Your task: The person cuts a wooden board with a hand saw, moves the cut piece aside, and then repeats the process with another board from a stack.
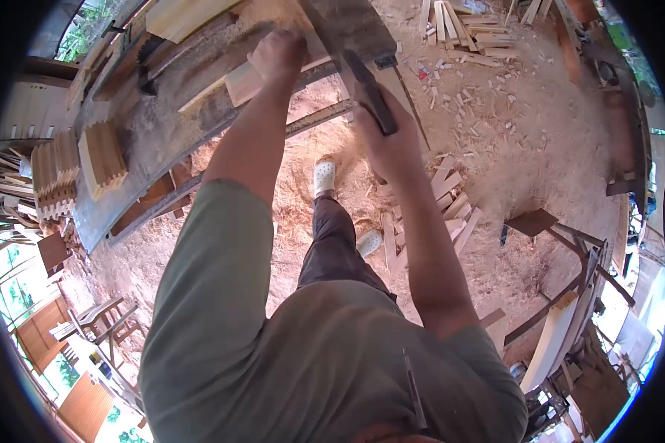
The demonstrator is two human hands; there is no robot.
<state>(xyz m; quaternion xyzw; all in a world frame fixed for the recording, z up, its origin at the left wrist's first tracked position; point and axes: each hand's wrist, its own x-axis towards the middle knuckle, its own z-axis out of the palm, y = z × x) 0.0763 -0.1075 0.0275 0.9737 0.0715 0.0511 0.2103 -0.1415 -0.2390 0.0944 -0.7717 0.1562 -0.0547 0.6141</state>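
Observation:
My left hand [279, 56] is closed on a pale wooden piece [244, 83] at the edge of the dusty workbench [177, 122]. My right hand [393, 140] is wrapped round the dark handle of a hand saw [371, 92]. The saw's blade runs up and left from the handle, across the bench's right end, close to the right of my left hand. Its far end leaves the top of the view. A thin pale strip [203, 94] lies along the bench edge beside the wooden piece.
Stacks of notched wooden pieces [102, 159] stand on the bench's left end. Offcuts [451, 199] lie on the sawdust-covered floor right of my feet, with more wood piled [473, 33] at the upper right. A metal frame [584, 251] stands at the right.

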